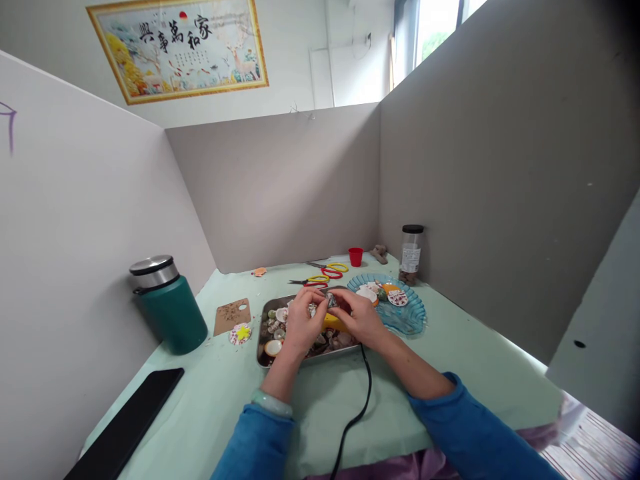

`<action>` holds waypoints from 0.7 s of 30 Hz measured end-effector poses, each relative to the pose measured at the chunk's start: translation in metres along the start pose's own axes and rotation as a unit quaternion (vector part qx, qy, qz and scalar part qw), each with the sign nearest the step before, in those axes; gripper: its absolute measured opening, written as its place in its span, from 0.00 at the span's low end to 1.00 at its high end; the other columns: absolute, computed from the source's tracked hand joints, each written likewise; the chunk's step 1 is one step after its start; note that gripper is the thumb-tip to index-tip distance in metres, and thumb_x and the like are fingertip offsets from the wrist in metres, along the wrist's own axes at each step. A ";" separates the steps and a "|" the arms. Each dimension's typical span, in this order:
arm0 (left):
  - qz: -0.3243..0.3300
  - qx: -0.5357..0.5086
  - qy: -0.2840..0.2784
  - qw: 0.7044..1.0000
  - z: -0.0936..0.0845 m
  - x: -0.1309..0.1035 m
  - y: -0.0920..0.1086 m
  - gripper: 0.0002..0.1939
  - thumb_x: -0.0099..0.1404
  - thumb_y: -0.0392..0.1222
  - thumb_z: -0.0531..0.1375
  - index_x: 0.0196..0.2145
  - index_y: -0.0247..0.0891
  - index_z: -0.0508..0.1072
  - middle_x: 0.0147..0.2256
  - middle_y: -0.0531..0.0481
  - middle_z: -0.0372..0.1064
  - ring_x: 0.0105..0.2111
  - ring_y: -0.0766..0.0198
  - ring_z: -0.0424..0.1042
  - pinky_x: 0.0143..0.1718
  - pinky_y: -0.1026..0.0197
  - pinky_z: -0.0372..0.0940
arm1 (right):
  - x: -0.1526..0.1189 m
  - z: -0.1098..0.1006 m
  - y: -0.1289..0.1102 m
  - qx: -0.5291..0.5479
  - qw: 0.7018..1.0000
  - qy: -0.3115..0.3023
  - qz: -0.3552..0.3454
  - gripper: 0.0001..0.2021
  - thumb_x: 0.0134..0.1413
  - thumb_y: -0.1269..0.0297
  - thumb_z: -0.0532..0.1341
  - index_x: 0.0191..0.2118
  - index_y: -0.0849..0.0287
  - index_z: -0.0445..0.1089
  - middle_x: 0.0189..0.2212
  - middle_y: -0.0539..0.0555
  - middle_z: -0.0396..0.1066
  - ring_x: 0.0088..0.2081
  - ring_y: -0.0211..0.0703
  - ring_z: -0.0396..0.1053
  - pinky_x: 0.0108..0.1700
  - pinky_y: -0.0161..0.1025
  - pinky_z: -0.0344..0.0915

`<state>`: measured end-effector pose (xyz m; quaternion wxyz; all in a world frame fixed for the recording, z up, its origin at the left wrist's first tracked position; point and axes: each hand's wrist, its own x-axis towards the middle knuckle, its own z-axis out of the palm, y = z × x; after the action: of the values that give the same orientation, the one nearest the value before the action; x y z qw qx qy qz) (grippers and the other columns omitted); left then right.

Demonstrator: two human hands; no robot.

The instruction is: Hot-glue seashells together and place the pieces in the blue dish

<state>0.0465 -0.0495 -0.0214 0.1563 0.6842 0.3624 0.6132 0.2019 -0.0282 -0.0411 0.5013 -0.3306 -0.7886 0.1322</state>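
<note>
Both my hands meet above a metal tray (pixel 261 353) of mixed shells and small round pieces. The fingertips of my left hand (pixel 304 319) and my right hand (pixel 361 316) are closed together on a small grey, shiny piece (pixel 331 301), perhaps a shell; its kind is not clear. Beneath my right hand lies something yellow (pixel 334 323) in the tray, partly hidden by the fingers. A black cord (pixel 369 387) runs from the tray's near edge toward me. My hands cover much of the tray's middle.
Right of the tray is a blue scalloped plate (pixel 413 320) holding shells and discs. Behind stand scissors (pixel 320 279), a red cup (pixel 355 257) and a jar (pixel 411 257). To the left are a cardboard piece (pixel 231 317), a decorated disc (pixel 241 334), a green bottle (pixel 173 313) and a black slab (pixel 133 417). Partitions enclose the table.
</note>
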 end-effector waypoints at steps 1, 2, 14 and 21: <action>-0.001 0.002 0.000 1.000 0.000 0.000 0.000 0.06 0.57 0.36 0.61 0.23 0.40 0.72 0.32 0.47 0.70 0.37 0.59 0.69 0.42 0.59 0.60 | 0.000 0.000 0.000 0.001 1.000 0.001 0.001 0.14 0.55 0.66 0.59 0.47 0.61 0.69 0.36 0.57 0.73 0.33 0.43 0.68 0.38 0.39 0.64; -0.002 0.005 -0.002 1.000 0.000 0.000 0.000 0.06 0.58 0.37 0.61 0.23 0.40 0.72 0.32 0.47 0.70 0.37 0.59 0.69 0.42 0.60 0.60 | 0.000 0.000 -0.001 0.000 1.000 0.002 0.001 0.14 0.55 0.66 0.59 0.47 0.60 0.69 0.36 0.57 0.73 0.33 0.43 0.68 0.38 0.39 0.64; -0.125 -0.030 -0.009 0.992 -0.005 0.003 -0.003 0.12 0.63 0.47 0.57 0.37 0.37 0.74 0.33 0.47 0.72 0.34 0.62 0.71 0.39 0.61 0.64 | -0.003 -0.001 -0.002 0.049 0.998 0.015 0.037 0.17 0.59 0.60 0.57 0.52 0.60 0.65 0.28 0.50 0.67 0.27 0.40 0.64 0.30 0.35 0.61; -0.230 -0.204 -0.067 0.949 -0.002 0.002 -0.002 0.19 0.55 0.50 0.65 0.40 0.34 0.74 0.30 0.49 0.72 0.28 0.67 0.70 0.33 0.64 0.65 | 0.000 -0.008 -0.010 0.071 0.997 -0.041 0.008 0.19 0.63 0.61 0.51 0.57 0.58 0.62 0.37 0.54 0.70 0.35 0.42 0.67 0.39 0.38 0.64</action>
<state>0.0437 -0.0478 -0.0210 0.4529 0.5758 0.3657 0.5741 0.2052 -0.0366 -0.0324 0.4899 -0.2942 -0.7945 0.2055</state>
